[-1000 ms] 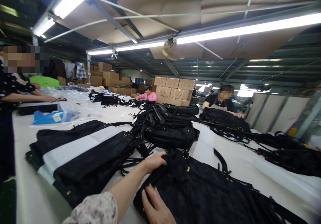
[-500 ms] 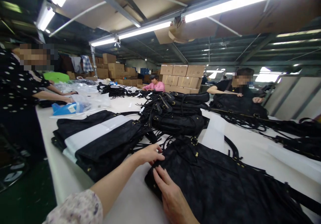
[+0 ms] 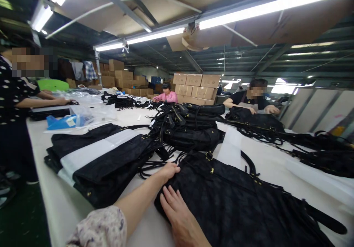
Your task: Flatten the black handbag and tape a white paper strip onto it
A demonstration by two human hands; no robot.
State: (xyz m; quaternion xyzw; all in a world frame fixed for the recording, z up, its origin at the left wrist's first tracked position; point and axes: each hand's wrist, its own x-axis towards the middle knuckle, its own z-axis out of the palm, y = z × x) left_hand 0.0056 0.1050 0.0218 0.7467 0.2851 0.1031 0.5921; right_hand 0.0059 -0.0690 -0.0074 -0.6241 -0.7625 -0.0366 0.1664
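Our left hand (image 3: 168, 171) lies flat on the near left corner of a black bag (image 3: 235, 202), fingers spread and pressing the fabric, nothing gripped. Our right hand (image 3: 179, 217) rests just beside it on the same bag's near edge, palm down, fingers stretched out, likewise closed on nothing. A flowered sleeve (image 3: 99, 228) covers the left upper arm at the bottom of the view.

The bag lies flat on the white table (image 3: 52, 202), close to its near edge, and spreads away to our right. It shows small gold fittings (image 3: 211, 170) near its far edge and a dark strap (image 3: 323, 217) trailing off its right side.

To the left of our hands, two flat black bags (image 3: 110, 169) lie side by side with a white sheet (image 3: 91, 151) between them, loose straps spilling toward our left hand. Beyond our bag stands a stack of black bags (image 3: 190, 129) near the middle of the table. More black bags and straps (image 3: 318, 155) run along the right side.

Along the left edge a person in a dotted dark top (image 3: 11, 92) stands with an arm reaching over the table, next to clear plastic bags (image 3: 94, 112) and a blue packet (image 3: 59, 121). At the far end sits a person in pink (image 3: 167, 96), and on the right a person in black (image 3: 249, 101) leans over another black bag. Cardboard boxes (image 3: 196, 88) are stacked behind them, under long ceiling lights (image 3: 249, 11).
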